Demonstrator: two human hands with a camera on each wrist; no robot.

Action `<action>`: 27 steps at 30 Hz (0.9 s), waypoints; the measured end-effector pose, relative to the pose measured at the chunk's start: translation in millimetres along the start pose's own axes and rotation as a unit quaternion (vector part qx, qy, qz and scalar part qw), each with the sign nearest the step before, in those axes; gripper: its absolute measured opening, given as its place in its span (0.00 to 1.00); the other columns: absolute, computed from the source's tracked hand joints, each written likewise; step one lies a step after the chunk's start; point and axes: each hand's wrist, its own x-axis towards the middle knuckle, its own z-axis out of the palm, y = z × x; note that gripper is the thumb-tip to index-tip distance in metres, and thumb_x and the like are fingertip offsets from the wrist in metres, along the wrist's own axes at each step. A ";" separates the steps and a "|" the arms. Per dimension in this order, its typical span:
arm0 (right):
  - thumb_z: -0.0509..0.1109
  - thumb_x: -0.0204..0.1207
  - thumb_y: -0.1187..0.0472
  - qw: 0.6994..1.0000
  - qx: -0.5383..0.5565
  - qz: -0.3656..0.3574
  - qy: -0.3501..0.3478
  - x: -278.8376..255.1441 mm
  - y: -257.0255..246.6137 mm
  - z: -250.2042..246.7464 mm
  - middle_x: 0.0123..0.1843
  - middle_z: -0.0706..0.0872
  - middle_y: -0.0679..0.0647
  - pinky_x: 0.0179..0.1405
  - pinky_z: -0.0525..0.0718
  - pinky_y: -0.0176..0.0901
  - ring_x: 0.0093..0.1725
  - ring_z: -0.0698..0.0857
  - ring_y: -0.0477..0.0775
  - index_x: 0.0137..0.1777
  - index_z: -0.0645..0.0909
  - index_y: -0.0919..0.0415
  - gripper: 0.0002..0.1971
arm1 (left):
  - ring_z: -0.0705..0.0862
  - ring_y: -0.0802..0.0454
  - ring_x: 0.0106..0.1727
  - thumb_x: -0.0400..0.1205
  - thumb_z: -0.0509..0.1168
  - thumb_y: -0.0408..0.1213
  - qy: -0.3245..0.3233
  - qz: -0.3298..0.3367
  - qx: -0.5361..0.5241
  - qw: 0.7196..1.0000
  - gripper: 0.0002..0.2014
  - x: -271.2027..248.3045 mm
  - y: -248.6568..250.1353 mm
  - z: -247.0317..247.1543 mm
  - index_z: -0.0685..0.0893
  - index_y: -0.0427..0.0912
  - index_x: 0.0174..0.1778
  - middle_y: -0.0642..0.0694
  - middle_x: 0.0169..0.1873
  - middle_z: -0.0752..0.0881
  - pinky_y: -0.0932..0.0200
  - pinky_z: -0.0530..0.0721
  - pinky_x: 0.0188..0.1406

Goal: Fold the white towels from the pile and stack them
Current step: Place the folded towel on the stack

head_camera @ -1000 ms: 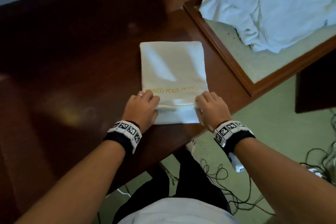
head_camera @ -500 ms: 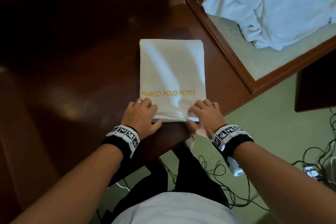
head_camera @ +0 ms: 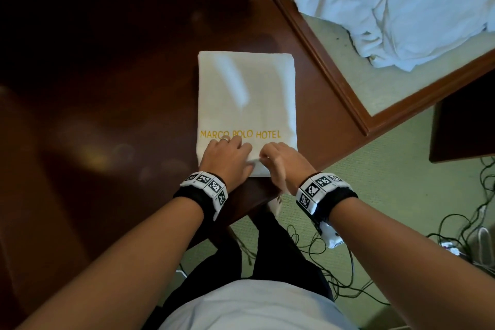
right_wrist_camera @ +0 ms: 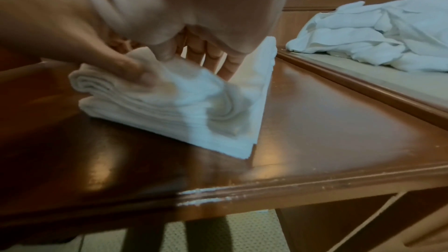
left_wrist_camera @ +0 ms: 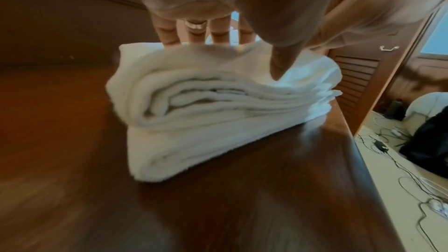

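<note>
Since half a second ago both hands have slid inward along the near edge of the folded towel (head_camera: 245, 104); they were at its two near corners, now they sit almost touching near the middle. Gold "MARCO POLO HOTEL" lettering now partly covered by left fingers. Left hand (head_camera: 227, 159) lies on top, fingers fairly straight, thumb pressed into the near layers. Right hand (head_camera: 281, 162) pinches the top layers at the near edge, thumb and fingers curled on cloth. Towel lies flat on the dark wooden table (head_camera: 107, 115), near edge just beside the table's front edge, bare wood to the left and behind. Loose pile of white towels (head_camera: 401, 8) sits well apart, far right, on a lower framed surface (head_camera: 334, 72). Green carpet (head_camera: 401, 195) below, with black cables (head_camera: 455, 236).
</note>
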 end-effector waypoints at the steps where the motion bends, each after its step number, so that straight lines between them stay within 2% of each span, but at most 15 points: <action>1: 0.59 0.86 0.62 1.000 -0.001 0.001 -0.006 -1.8 0.2 0.8 0.48 0.82 0.56 0.42 0.73 0.51 0.48 0.76 0.59 0.52 0.77 0.62 0.06 | 0.84 0.35 0.46 0.71 0.75 0.41 0.005 0.019 0.008 1.000 0.12 2.7 2.6 -0.5 0.85 0.42 0.47 0.40 0.44 0.84 0.45 0.79 0.42; 2: 0.59 0.87 0.61 1.000 0.001 0.006 -0.008 -2.8 1.3 1.4 0.49 0.82 0.56 0.42 0.74 0.52 0.48 0.77 0.59 0.53 0.76 0.62 0.06 | 0.84 0.36 0.43 0.68 0.75 0.35 0.021 0.040 0.021 0.999 0.11 4.2 2.6 -0.6 0.85 0.41 0.44 0.40 0.42 0.83 0.46 0.79 0.39; 4: 0.59 0.87 0.60 1.000 0.002 0.020 -0.011 -3.6 6.2 2.2 0.50 0.82 0.56 0.45 0.77 0.54 0.49 0.77 0.59 0.54 0.76 0.61 0.06 | 0.82 0.38 0.39 0.66 0.72 0.30 0.072 0.067 0.044 0.994 0.10 2.7 -5.3 -2.6 0.84 0.41 0.42 0.40 0.40 0.82 0.48 0.76 0.36; 8: 0.67 0.80 0.65 0.999 -0.032 -0.035 0.004 -9.0 13.4 10.9 0.49 0.81 0.57 0.40 0.79 0.54 0.47 0.78 0.61 0.49 0.78 0.62 0.01 | 0.79 0.38 0.39 0.67 0.68 0.33 0.149 0.047 0.060 0.986 0.09 -23.2 -41.2 -2.6 0.85 0.42 0.43 0.40 0.42 0.82 0.47 0.72 0.35; 10: 0.69 0.76 0.70 0.998 -0.040 -0.042 0.017 -11.6 18.4 17.4 0.53 0.82 0.57 0.38 0.83 0.55 0.49 0.80 0.62 0.50 0.80 0.62 0.06 | 0.78 0.39 0.37 0.71 0.68 0.34 0.163 0.050 0.071 0.983 0.05 -41.5 -55.9 3.0 0.84 0.41 0.42 0.40 0.40 0.81 0.47 0.71 0.34; 14: 0.71 0.69 0.75 0.997 -0.053 -0.049 0.019 -13.5 20.4 21.3 0.55 0.83 0.57 0.32 0.86 0.55 0.53 0.81 0.62 0.49 0.82 0.64 0.10 | 0.78 0.39 0.36 0.74 0.69 0.33 0.147 0.050 0.072 0.985 0.03 -64.4 -63.9 21.1 0.83 0.41 0.41 0.41 0.39 0.81 0.47 0.72 0.32; 16: 0.75 0.64 0.75 0.995 -0.077 -0.053 0.026 -13.9 18.2 19.0 0.52 0.83 0.59 0.30 0.85 0.52 0.49 0.82 0.63 0.45 0.82 0.65 0.11 | 0.78 0.39 0.36 0.73 0.67 0.32 0.127 0.042 0.071 0.988 0.03 -68.5 -60.9 27.0 0.83 0.41 0.42 0.41 0.40 0.81 0.47 0.73 0.31; 18: 0.74 0.62 0.74 0.993 -0.094 -0.061 0.048 -19.6 18.7 17.0 0.46 0.82 0.60 0.34 0.83 0.52 0.44 0.80 0.64 0.39 0.81 0.65 0.08 | 0.78 0.39 0.37 0.72 0.64 0.31 0.099 0.040 0.055 0.993 0.05 -71.3 -57.0 27.2 0.83 0.40 0.42 0.41 0.41 0.81 0.48 0.76 0.31; 20: 0.69 0.67 0.67 0.990 -0.100 -0.059 0.077 -31.5 23.6 15.7 0.42 0.80 0.59 0.37 0.81 0.54 0.41 0.77 0.62 0.36 0.79 0.64 0.02 | 0.78 0.39 0.38 0.70 0.65 0.36 0.073 0.044 0.004 0.996 0.06 -71.1 -54.7 18.7 0.83 0.41 0.41 0.42 0.41 0.80 0.48 0.79 0.33; 22: 0.67 0.71 0.60 0.989 -0.094 -0.046 0.108 -41.6 27.7 14.3 0.37 0.79 0.56 0.35 0.79 0.55 0.38 0.76 0.60 0.33 0.77 0.61 0.08 | 0.79 0.41 0.41 0.70 0.65 0.43 0.061 0.034 -0.049 0.996 0.10 -66.9 -54.8 9.2 0.84 0.41 0.40 0.43 0.43 0.81 0.48 0.80 0.37; 24: 0.67 0.75 0.57 0.986 -0.092 -0.036 0.135 -38.5 26.9 10.5 0.35 0.78 0.55 0.34 0.79 0.53 0.36 0.75 0.59 0.31 0.77 0.60 0.12 | 0.80 0.41 0.44 0.72 0.62 0.49 0.045 0.036 -0.070 0.996 0.15 -60.0 -55.5 5.2 0.86 0.42 0.42 0.44 0.46 0.82 0.48 0.82 0.41; 27: 0.64 0.78 0.55 0.984 -0.123 -0.006 0.126 -20.6 20.8 6.9 0.45 0.81 0.57 0.40 0.80 0.52 0.42 0.77 0.61 0.41 0.82 0.62 0.11 | 0.81 0.40 0.43 0.74 0.59 0.52 0.018 0.063 -0.085 0.994 0.19 -48.2 -53.5 8.8 0.88 0.41 0.35 0.45 0.41 0.84 0.50 0.84 0.41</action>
